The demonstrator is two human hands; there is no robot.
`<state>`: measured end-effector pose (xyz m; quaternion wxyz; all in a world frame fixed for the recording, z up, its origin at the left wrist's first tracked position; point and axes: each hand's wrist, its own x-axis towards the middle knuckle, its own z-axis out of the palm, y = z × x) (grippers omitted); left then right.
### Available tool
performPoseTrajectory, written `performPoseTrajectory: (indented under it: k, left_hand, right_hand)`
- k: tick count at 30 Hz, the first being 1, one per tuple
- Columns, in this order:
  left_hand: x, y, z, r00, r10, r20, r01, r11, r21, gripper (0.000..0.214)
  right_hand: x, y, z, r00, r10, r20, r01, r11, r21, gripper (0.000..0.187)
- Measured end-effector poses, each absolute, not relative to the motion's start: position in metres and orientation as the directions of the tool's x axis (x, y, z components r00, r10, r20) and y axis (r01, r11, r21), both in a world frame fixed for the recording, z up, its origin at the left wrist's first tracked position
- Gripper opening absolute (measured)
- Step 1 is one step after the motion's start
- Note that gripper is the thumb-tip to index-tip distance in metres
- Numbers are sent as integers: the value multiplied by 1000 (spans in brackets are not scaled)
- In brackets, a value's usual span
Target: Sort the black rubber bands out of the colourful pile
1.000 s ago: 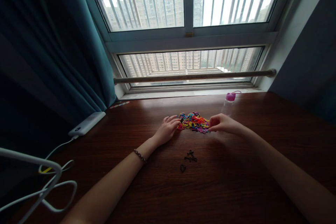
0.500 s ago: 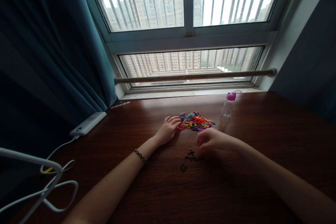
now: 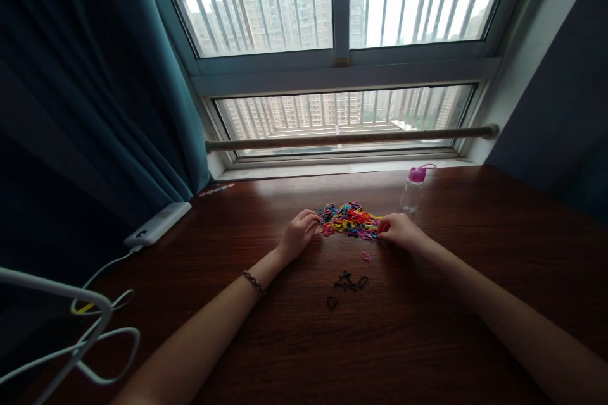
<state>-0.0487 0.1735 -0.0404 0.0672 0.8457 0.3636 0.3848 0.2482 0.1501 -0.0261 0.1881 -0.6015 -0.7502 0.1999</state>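
A heap of small multicoloured rubber bands (image 3: 350, 221) lies on the brown table between my two hands. My left hand (image 3: 298, 233) rests at the heap's left edge, its fingers bent and drawn together; what the fingertips hold, if anything, is too small to make out. At the right edge, my right hand (image 3: 399, 231) has thumb and fingers closed in a pinch against the bands, and the tips are partly hidden. One pink band (image 3: 366, 256) lies by itself just below the heap. Nearer to me are several black bands (image 3: 349, 281), with another black band (image 3: 332, 302) apart from them.
A clear bottle with a pink lid (image 3: 413, 190) stands behind my right hand. At the left, a white power bank (image 3: 158, 224) with a cable lies beside the blue curtain (image 3: 180, 139). A white tubular frame (image 3: 102, 304) rises at the lower left. The window is beyond the table.
My right hand has moved from near the black bands up to the heap's right edge. A pink band and another black band now show on the table. My left fingers have curled in slightly.
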Motion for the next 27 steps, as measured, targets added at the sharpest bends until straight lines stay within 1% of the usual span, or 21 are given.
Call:
performPoseTrajectory:
  k: [3, 6, 8, 10, 12, 14, 17, 21, 24, 27]
  left_hand:
    - [-45, 168, -35, 413, 701, 582, 518, -706, 483, 13]
    - [-36, 160, -29, 463, 715, 524, 407, -697, 590, 16]
    - [-29, 152, -26, 499, 730, 467, 333, -659, 674, 19]
    - [-22, 145, -24, 524, 768, 368, 264, -557, 787, 21]
    - [-17, 138, -22, 558, 799, 226, 202, -395, 896, 23]
    - [-14, 132, -19, 601, 793, 99, 169, -247, 954, 23]
    - [-12, 125, -16, 665, 747, 5, 162, -151, 975, 22]
    - [-11, 121, -15, 749, 659, -71, 183, -103, 978, 25]
    - [-11, 120, -16, 796, 601, -74, 218, -170, 961, 26]
    - [-12, 121, -17, 834, 552, -22, 221, -296, 929, 27]
  right_hand:
    - [245, 148, -26, -220, 975, 39, 826, 208, -524, 11]
    - [243, 147, -26, -212, 976, 51, 836, 208, -508, 11]
    - [241, 146, -26, -213, 975, 62, 835, 215, -507, 10]
    - [240, 145, -26, -218, 973, 76, 825, 226, -518, 10]
    - [237, 143, -25, -229, 970, 84, 811, 238, -534, 12]
    - [234, 140, -24, -239, 966, 94, 801, 251, -544, 16]
    - [231, 137, -23, -253, 959, 126, 805, 281, -522, 21]
    - [231, 137, -23, -278, 953, 115, 807, 297, -510, 15]
    - [234, 140, -24, -282, 954, 103, 797, 293, -528, 15]
    - [239, 144, -24, -274, 953, 128, 794, 299, -529, 16]
